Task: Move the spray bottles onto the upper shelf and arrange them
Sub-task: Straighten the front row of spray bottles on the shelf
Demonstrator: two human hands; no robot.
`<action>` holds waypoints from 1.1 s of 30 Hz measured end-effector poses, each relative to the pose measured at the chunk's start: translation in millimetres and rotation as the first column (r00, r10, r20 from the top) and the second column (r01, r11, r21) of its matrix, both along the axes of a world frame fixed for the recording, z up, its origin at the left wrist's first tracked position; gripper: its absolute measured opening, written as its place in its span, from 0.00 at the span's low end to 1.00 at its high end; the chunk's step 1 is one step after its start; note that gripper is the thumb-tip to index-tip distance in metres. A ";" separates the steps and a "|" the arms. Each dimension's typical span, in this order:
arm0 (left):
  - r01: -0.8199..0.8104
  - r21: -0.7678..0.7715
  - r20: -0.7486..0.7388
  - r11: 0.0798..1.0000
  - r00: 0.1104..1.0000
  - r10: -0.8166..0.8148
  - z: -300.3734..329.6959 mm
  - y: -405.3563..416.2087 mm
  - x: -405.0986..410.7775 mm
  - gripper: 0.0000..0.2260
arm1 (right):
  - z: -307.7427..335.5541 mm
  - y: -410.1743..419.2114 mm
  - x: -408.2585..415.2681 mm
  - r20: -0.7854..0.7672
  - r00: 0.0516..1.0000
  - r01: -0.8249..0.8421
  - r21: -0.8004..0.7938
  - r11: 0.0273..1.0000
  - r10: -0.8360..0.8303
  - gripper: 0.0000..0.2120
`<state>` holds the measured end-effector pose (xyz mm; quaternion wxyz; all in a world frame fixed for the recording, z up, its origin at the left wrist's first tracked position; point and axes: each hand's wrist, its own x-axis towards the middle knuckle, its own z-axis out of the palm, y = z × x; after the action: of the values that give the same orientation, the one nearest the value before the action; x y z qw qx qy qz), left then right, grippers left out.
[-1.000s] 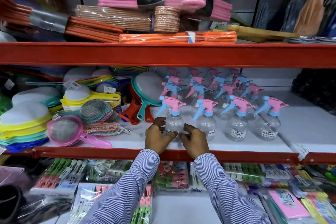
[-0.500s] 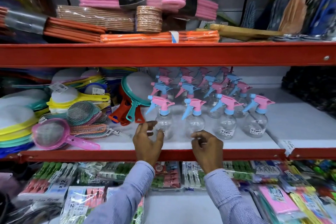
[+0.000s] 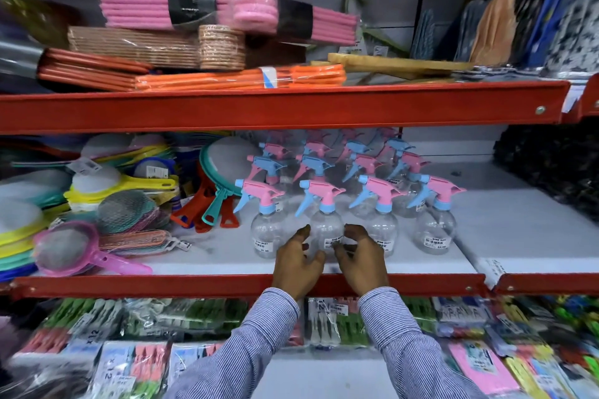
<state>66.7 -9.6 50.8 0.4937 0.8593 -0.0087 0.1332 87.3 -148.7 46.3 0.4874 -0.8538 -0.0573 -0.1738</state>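
Observation:
Several clear spray bottles with pink and blue trigger heads stand in rows on the white middle shelf [image 3: 505,236]. The front row holds one spray bottle [image 3: 266,230] at the left, a second spray bottle [image 3: 326,223], a third [image 3: 382,220] and one at the right [image 3: 436,230]. My left hand [image 3: 296,264] and my right hand [image 3: 362,261] cup the base of the second front bottle from either side, fingers curled against it. That bottle stands upright on the shelf. More bottles [image 3: 359,162] fill the rows behind.
Plastic strainers [image 3: 64,246] and round sieves [image 3: 223,162] crowd the shelf's left part. The red beam [image 3: 259,107] of the shelf above carries pink, brown and orange bundles [image 3: 240,78]. Packets of clothes pegs [image 3: 97,343] lie on the shelf below. Bare white shelf lies right of the bottles.
My hands left the leftmost front bottle, drew apart near the shelf edge, then closed in around the second front bottle. The view shifted slightly.

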 end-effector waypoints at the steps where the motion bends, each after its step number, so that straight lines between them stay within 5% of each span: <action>1: 0.001 0.007 -0.005 1.000 1.000 0.000 -0.3 0.3 0.4 0.26 | 0.8 0.1 0.0 -0.001 1.000 0.002 0.011 1.000 -0.002 0.15; 20: -0.010 0.034 -0.033 0.999 0.999 0.011 -6.4 -1.1 7.3 0.30 | -7.0 0.5 7.0 0.012 1.000 0.009 0.017 1.000 -0.009 0.17; 24: -0.118 -0.055 0.133 0.991 0.983 0.125 -8.1 -6.3 -5.7 0.25 | -3.6 -13.4 -8.8 0.071 0.996 0.043 0.117 0.992 -0.052 0.10; 28: -0.119 -0.160 0.334 0.980 0.928 0.167 -4.9 -34.8 -24.5 0.16 | -0.6 -60.6 -26.4 0.185 0.942 0.252 0.157 0.955 -0.279 0.10; 33: 0.095 -0.122 0.071 0.988 0.994 -0.087 0.0 -86.5 -5.9 0.29 | 1.9 -102.7 -4.9 0.043 0.979 0.199 0.033 0.979 -0.200 0.17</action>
<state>60.8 -96.1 50.8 0.5516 0.8205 -0.0559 0.1390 82.3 -251.4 48.1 0.4781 -0.8440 0.0199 -0.2425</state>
